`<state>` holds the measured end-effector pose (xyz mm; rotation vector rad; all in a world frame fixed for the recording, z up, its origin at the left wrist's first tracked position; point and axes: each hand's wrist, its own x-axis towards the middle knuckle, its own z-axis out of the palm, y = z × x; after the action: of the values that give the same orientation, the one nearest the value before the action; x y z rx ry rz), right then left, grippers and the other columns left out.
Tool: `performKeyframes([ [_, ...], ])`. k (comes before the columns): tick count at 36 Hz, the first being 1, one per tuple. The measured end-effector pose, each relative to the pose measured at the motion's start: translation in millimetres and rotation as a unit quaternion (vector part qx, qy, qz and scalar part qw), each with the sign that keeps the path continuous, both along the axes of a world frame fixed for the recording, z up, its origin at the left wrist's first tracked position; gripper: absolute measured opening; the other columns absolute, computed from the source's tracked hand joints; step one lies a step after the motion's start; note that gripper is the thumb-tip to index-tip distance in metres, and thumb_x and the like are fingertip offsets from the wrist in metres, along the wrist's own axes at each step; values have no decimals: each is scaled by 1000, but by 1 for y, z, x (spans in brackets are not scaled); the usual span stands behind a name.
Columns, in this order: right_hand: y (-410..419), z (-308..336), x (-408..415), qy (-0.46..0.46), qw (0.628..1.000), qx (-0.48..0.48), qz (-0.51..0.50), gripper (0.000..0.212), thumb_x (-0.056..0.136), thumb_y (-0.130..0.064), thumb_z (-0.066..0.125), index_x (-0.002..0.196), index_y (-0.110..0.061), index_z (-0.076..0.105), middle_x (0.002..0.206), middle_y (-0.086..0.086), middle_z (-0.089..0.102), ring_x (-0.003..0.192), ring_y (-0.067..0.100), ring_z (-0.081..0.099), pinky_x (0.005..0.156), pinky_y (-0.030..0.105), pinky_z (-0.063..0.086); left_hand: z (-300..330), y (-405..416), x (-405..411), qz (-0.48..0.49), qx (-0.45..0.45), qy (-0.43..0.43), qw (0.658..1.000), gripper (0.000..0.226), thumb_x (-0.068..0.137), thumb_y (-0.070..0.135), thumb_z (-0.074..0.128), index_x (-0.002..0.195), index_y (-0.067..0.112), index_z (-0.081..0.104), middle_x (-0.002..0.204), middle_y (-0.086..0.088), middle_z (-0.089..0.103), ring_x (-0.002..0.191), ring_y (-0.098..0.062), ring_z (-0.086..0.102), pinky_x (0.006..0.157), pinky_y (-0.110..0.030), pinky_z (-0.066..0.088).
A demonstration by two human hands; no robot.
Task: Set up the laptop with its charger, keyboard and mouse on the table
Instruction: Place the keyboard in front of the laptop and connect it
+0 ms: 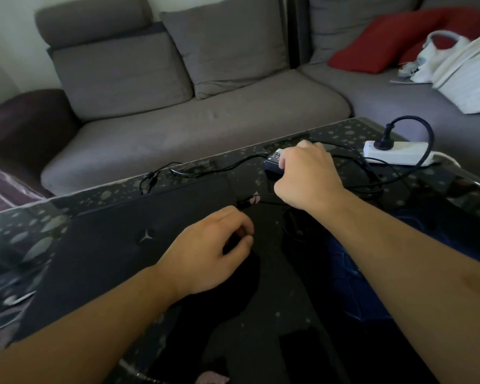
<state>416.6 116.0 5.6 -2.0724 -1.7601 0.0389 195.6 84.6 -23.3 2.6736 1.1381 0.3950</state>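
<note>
Laptop (117, 239) closed at frame centre-left, beside left hand (208, 259) pinching a cable end. Right hand (305, 176) grasping charger brick (272, 162), upper right.

Under the right hand (306, 173), which grips it, the black rectangular charger brick (272, 163) looks like smooth, faintly shiny plastic with a pale paper-like label on top. Thin black rubbery cables (219, 169) run left from that grip and loop right of it. Beyond the grip to the right lies a white glossy plastic power strip (399, 153) carrying a black matt plug. Everything rests on a dark, glossy, glass-like table (358, 128) speckled with pale flecks. Nearer than the grip, a closed dark laptop (108, 231) shows a smooth matt lid. Far behind, the grey sofa (178, 106) is woven matt cloth, with a red cloth cushion (377, 42).
</note>
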Motion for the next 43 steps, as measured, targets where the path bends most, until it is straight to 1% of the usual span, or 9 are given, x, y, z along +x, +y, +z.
performKeyframes([
  [5,-6,16,-28,60,996,-30,59,24,79,-5,68,100,-9,78,102,9,70,90,27,68,79,49,64,13,-10,-27,67,-49,14,996,19,102,25,62,116,38,60,107,21,55,92,0,57,80,-20,51],
  [8,-15,22,-49,75,987,-55,133,20,86,-3,65,94,-18,77,92,2,73,86,17,66,80,39,62,24,-18,-53,96,-72,52,991,23,102,25,61,122,35,61,112,20,55,97,0,58,86,-21,53],
  [14,-37,22,-104,73,950,-114,280,21,97,-23,69,114,-34,74,107,-15,68,97,6,65,79,20,50,39,-47,-117,166,-83,118,976,31,100,26,62,131,31,64,124,14,58,111,-5,58,100,-28,52],
  [18,-66,8,-149,-6,909,-188,373,52,98,-48,68,148,-44,54,148,-15,52,136,13,49,113,39,46,41,-76,-166,224,-105,136,959,39,99,28,62,138,27,62,137,9,55,127,-12,54,112,-33,46],
  [20,-80,3,-167,-73,903,-201,372,59,98,-47,68,153,-44,48,155,-16,43,145,14,38,116,40,43,41,-90,-187,250,-114,130,953,40,98,30,63,138,27,61,140,7,55,130,-14,53,113,-33,45],
  [28,-135,15,-253,-54,911,-196,359,47,97,-25,71,141,-37,61,138,-18,53,125,4,54,103,30,54,48,-144,-251,346,-145,46,926,13,93,32,69,104,25,72,120,0,66,114,-20,63,100,-38,54],
  [33,-176,14,-335,-3,869,-232,437,88,85,-49,82,158,-30,37,156,-11,35,144,9,36,120,30,38,50,-173,-299,428,-93,-12,899,32,97,16,55,125,15,71,129,-9,67,121,-29,64,104,-42,52],
  [36,-194,12,-381,-52,846,-235,475,130,65,-71,86,163,-39,6,168,-12,8,158,21,7,129,46,20,52,-182,-324,485,-77,-36,871,30,103,24,52,129,17,65,123,-4,63,116,-26,61,104,-44,51],
  [43,-203,12,-466,-191,819,-195,504,136,64,-77,84,166,-21,14,170,9,10,158,32,5,130,48,-1,50,-187,-372,519,-132,-70,842,23,105,22,47,112,15,67,110,-5,66,100,-22,62,93,-39,55],
])
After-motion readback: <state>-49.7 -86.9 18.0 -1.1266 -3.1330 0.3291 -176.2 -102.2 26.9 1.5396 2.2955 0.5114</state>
